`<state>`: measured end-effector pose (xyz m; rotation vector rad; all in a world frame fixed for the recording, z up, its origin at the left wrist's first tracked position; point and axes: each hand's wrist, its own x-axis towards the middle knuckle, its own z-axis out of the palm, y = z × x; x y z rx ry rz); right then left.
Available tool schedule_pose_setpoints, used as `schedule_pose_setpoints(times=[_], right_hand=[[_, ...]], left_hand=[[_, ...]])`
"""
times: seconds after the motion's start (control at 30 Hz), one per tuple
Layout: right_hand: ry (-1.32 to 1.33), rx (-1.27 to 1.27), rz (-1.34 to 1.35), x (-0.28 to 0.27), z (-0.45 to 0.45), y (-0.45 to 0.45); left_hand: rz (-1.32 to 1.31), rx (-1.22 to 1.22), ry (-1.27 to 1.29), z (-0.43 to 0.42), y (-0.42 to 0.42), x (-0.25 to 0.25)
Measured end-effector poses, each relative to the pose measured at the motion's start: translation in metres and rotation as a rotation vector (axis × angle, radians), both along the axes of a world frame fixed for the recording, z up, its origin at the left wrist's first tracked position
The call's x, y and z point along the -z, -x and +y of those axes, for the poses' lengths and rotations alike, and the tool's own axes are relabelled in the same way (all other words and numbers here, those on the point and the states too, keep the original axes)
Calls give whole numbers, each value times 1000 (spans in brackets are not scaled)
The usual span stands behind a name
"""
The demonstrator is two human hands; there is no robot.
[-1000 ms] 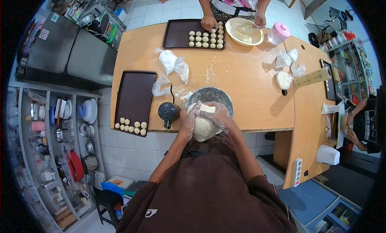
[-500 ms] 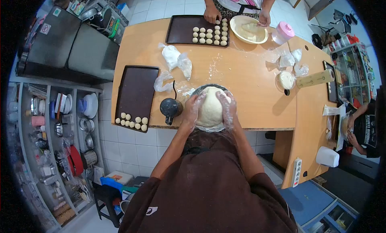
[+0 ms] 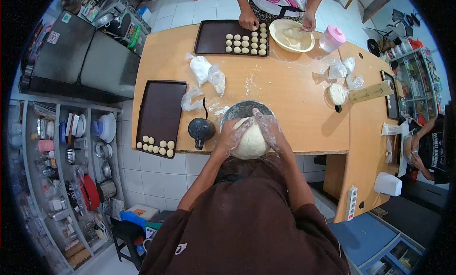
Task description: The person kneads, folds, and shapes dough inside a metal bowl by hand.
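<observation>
A large smooth ball of dough (image 3: 251,143) is held between my two flour-dusted hands at the table's front edge. My left hand (image 3: 236,133) wraps its left side, and my right hand (image 3: 269,128) covers its upper right. Partly hidden behind the dough and hands is a metal bowl (image 3: 243,105). Just left of my left hand stands a dark jug-like container with a handle (image 3: 201,129). Farther left, a dark baking tray (image 3: 161,104) carries several small dough balls (image 3: 163,144) at its near end.
Across the table (image 3: 285,85), another person's hand (image 3: 248,19) places dough balls on a second tray (image 3: 209,37), beside a cream bowl (image 3: 306,45). Flour bags (image 3: 201,68) lie mid-left. A pink-lidded jar (image 3: 332,37) and a film roll (image 3: 372,92) stand right. Another person (image 3: 434,151) works far right.
The dough ball has been drawn back toward me and lower, uncovering more of the metal bowl's inside. My hands have shifted with it, the right one turning over its top.
</observation>
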<state>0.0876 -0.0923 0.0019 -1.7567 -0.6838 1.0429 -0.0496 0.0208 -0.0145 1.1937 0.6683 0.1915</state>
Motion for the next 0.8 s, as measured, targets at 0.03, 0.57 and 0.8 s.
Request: schedule_pose_setpoints(times=[0.03, 0.57, 0.8], right_hand=[[-55, 8, -83, 14, -2, 0], [-86, 318, -465, 11, -10, 19], [-146, 97, -200, -27, -6, 26]], left_hand=[[-2, -76, 37, 3, -1, 15], [90, -376, 241, -6, 0, -42], [94, -179, -167, 3, 7, -38]])
